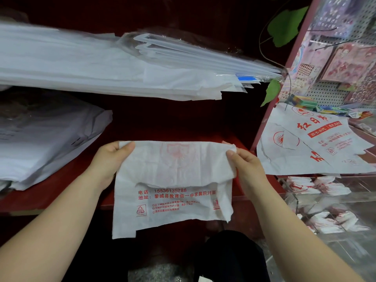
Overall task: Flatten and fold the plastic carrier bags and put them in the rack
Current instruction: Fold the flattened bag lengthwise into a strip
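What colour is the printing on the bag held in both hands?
Red print on a white carrier bag, in the head view.

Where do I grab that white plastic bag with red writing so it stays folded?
Pinch the white plastic carrier bag at the two top corners of its fold, one from each side, as the left hand and right hand do. The flap hangs from that edge, so it should stay flat.

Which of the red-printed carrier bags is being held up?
The centre bag, pinched at its top corners by the left hand and right hand; the other bags lie spread flat at right.
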`<state>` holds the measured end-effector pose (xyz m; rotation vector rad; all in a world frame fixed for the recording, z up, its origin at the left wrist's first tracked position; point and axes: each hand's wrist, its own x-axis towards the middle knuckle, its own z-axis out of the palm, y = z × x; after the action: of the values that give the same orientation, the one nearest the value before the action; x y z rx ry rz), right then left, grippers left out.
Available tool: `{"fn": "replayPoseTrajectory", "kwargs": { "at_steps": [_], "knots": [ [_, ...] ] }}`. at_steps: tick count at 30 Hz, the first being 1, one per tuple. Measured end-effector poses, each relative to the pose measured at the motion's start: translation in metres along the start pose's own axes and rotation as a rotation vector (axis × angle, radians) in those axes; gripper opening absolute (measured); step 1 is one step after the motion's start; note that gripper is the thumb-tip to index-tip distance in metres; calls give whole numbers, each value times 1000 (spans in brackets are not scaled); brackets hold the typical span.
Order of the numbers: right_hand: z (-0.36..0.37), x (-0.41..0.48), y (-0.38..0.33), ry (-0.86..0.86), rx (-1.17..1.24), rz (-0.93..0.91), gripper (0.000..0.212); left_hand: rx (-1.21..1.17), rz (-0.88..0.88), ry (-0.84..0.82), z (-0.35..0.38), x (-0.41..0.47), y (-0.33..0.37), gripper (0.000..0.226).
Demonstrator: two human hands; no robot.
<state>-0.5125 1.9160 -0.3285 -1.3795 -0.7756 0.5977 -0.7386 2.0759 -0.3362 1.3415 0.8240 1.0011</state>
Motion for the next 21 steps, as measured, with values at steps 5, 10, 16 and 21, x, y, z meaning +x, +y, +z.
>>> {"fn": "replayPoseTrajectory", "kwargs": {
  "at_steps": [5,10,16,21],
  "knots": [
    [5,1,-1,103,7,59,20,43,-28,73,4,-2,-4,19],
    [11,4,5,201,12,84,21,118,-35,268,13,3,-8,27],
    [20,20,20,345,-305,53,22,371,-32,306,23,25,-18,32],
    [27,37,39,409,-584,137,13,637,42,132,35,22,-28,48]
  ]
}}
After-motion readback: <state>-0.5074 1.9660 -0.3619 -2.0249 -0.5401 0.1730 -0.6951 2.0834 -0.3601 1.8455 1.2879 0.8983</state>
